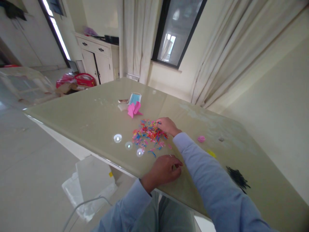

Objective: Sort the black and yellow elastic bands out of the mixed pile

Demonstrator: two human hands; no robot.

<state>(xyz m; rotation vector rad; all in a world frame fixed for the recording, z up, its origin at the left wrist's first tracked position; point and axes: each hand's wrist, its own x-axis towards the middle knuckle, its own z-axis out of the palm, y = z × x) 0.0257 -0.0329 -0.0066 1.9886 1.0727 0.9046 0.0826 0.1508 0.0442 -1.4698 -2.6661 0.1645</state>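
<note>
A loose pile of small multicoloured bands or strips, too small to tell exactly, is spread over the table's middle. My right hand reaches across to the pile's far right side, fingertips pinched together at its edge. Whatever is between them is too small to name. Closer to me, my left hand rests by the table's near edge, fingers curled and thumb close to them. If anything is in it, I cannot make it out. Three clear round pieces lie left of the pile.
On the glossy table, behind the pile, are a pink folded object and a blue face mask. To the right lie a pink bundle, a yellow piece partly behind my sleeve, and black strips.
</note>
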